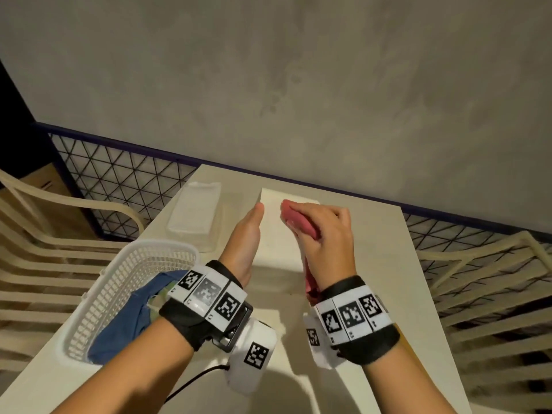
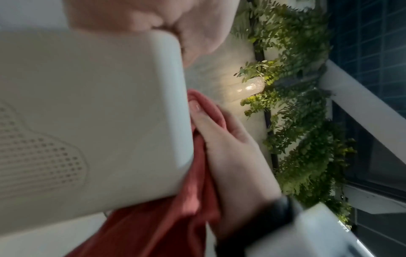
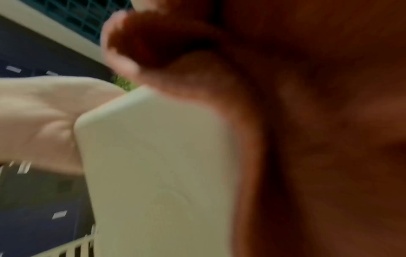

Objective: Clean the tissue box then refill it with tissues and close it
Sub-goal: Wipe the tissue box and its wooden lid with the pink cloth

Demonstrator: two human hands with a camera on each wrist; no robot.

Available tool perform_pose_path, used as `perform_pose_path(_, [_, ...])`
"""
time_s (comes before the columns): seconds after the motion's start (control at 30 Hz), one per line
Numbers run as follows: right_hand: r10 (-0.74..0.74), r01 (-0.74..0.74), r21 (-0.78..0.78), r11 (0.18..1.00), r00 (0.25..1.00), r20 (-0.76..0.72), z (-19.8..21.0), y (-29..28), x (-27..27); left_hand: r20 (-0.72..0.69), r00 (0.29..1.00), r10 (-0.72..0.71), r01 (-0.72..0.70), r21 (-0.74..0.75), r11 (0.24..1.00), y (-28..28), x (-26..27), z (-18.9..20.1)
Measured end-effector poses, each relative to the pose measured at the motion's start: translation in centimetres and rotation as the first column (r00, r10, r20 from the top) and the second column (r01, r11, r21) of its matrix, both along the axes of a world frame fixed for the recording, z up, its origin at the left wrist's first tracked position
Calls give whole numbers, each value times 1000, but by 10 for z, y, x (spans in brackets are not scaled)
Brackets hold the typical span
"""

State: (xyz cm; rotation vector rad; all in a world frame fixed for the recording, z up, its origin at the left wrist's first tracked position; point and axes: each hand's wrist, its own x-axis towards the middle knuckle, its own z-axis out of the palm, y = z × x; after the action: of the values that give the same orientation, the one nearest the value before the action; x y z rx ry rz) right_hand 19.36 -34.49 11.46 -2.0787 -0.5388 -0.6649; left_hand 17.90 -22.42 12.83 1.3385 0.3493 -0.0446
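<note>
A white plastic tissue box (image 1: pixel 277 234) stands on edge on the table between my hands. My left hand (image 1: pixel 248 231) grips its left side, thumb lying along the upper edge, the fingers hidden behind the box. My right hand (image 1: pixel 325 234) holds a red cloth (image 1: pixel 298 219) bunched under its fingers and presses it on the box's right side; the cloth's tail hangs down past my wrist. In the left wrist view the box (image 2: pixel 87 121) shows a perforated panel, with the red cloth (image 2: pixel 175 217) under the right hand (image 2: pixel 230 156). The right wrist view is blurred: box (image 3: pixel 153 165), cloth (image 3: pixel 164 38).
A flat white pack in clear wrap (image 1: pixel 194 210) lies at the table's (image 1: pixel 388 264) far left. A white mesh basket (image 1: pixel 119 279) with a blue cloth (image 1: pixel 119 327) sits front left. Cream slatted chairs stand left (image 1: pixel 44 234) and right (image 1: pixel 493 279). A wall rises behind the table.
</note>
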Motion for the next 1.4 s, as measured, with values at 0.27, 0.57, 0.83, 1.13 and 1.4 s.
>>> perform_pose_path(0.27, [247, -228, -272, 935, 968, 38, 1, 12, -9, -44, 999, -2, -1, -54, 999, -1, 2, -8])
perform_pose_path(0.57, [380, -353, -419, 837, 925, -21, 7, 16, -7, 7, 1000, 18, -17, -110, 994, 11, 2, -9])
perform_pose_path(0.83, [323, -321, -290, 901, 945, -42, 5, 14, -21, 140, 990, 1, 23, -173, 985, 10, -3, -3])
perform_pose_path(1.13, [-145, 150, -152, 977, 989, 41, 4, 17, 4, 156, 985, 69, -97, 177, 979, -6, -4, -5])
perform_pose_path(1.4, [241, -173, -438, 882, 965, 104, 5, 10, -33, 125, 992, -15, 19, -31, 999, 3, 1, -9])
